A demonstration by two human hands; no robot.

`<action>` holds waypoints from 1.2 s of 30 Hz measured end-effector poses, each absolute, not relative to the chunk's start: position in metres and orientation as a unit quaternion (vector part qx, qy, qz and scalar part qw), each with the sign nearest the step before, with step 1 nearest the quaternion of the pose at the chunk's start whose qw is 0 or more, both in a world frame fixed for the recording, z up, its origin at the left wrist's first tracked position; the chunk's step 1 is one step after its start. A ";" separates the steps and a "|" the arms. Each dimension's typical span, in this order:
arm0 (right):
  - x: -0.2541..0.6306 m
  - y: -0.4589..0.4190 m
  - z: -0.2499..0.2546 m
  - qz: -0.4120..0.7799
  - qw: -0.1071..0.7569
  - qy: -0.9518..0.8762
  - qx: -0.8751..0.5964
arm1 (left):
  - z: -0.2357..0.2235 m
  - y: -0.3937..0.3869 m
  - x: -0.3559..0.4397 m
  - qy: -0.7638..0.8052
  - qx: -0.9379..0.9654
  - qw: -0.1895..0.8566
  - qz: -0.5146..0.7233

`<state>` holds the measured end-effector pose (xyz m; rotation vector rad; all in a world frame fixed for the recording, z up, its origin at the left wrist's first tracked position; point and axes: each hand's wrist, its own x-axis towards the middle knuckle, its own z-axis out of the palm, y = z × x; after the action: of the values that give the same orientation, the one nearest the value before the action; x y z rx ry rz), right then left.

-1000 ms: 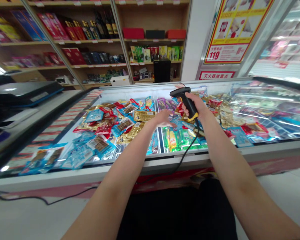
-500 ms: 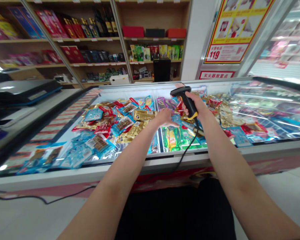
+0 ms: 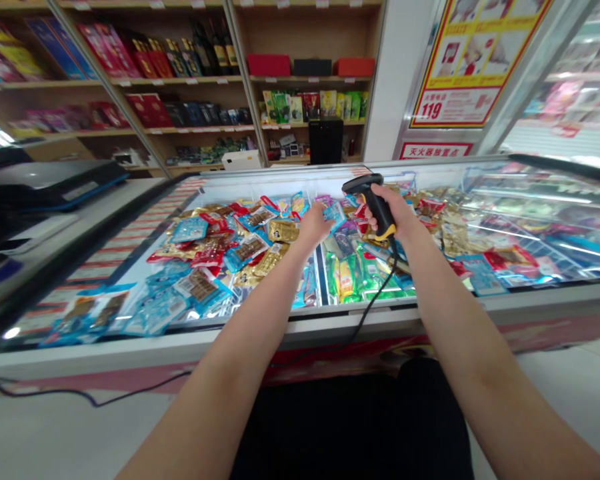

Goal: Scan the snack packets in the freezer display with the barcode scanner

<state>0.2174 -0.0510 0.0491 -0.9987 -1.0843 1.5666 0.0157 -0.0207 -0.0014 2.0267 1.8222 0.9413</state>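
Observation:
My right hand [image 3: 395, 213] is closed around the grip of a black barcode scanner [image 3: 367, 190] with a yellow band, held over a glass-topped chest freezer [image 3: 330, 313]. The scanner's black cable [image 3: 375, 293] hangs down over the freezer's front edge. My left hand [image 3: 314, 225] holds a small light-blue snack packet [image 3: 336, 213] lifted just below the scanner's head. Under both hands lie several packets in blue, gold, red and green [image 3: 220, 253].
Wooden shelves [image 3: 180, 87] with boxes and bottles stand behind the freezer. A black scale or register [image 3: 45, 183] sits on a counter at the left. A red and yellow poster [image 3: 470, 60] hangs at the back right, beside a glass-door cooler [image 3: 570, 93].
My left hand moved from lying flat on the packets to lifting a light-blue packet up toward the scanner. My right hand and the scanner stayed in place.

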 end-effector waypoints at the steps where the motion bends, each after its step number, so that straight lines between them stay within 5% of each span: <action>1: 0.217 -0.051 0.050 0.643 0.477 -0.438 -0.408 | -0.001 -0.019 0.016 0.628 0.690 0.134 0.333; 14: 0.210 -0.055 0.048 0.685 0.475 -0.424 -0.354 | -0.010 -0.001 0.009 0.597 0.563 0.289 0.493; 36: 0.205 -0.058 0.050 0.694 0.464 -0.410 -0.366 | -0.006 -0.007 0.009 0.595 0.559 0.294 0.497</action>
<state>0.2053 -0.0582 0.0498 -0.8995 -1.0075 1.7059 0.0091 -0.0068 -0.0059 1.4875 1.5844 1.3219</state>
